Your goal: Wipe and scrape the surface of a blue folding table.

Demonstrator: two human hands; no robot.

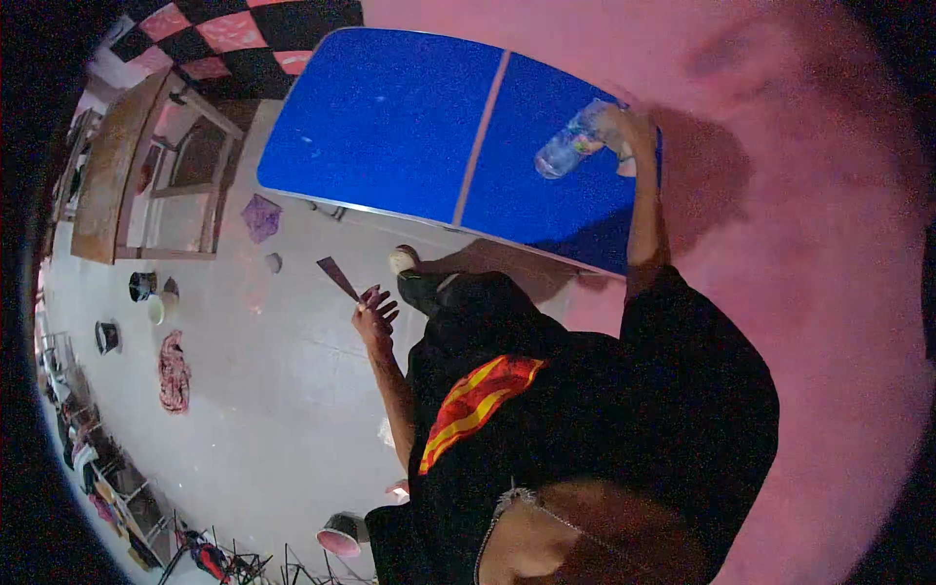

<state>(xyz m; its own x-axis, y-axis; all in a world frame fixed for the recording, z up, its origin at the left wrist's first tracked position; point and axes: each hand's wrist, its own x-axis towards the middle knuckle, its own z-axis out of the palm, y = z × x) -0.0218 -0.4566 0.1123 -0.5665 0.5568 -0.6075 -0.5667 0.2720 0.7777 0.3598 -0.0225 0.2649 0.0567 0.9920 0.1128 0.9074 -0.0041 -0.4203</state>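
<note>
My right hand (624, 127) is closed around the upper end of a clear plastic bottle (564, 156) with a coloured label. The bottle slants over the right part of a blue folding table (380, 117), its base toward the left; whether it touches the top I cannot tell. A bit of something white shows beneath that hand. Lower and to the left, away from the table, my left hand (374, 318) holds a flat, dark, blade-shaped tool (338, 279) by its narrow end. The tool points up and left, and some fingers of this hand are spread.
A pale seam crosses the tabletop. Left of it stands a wooden table (117, 175). On the floor lie a purple cloth (261, 218), a reddish patterned cloth (174, 372), small tubs (142, 286) and a bucket (339, 535). A pink wall (829, 292) rises at right.
</note>
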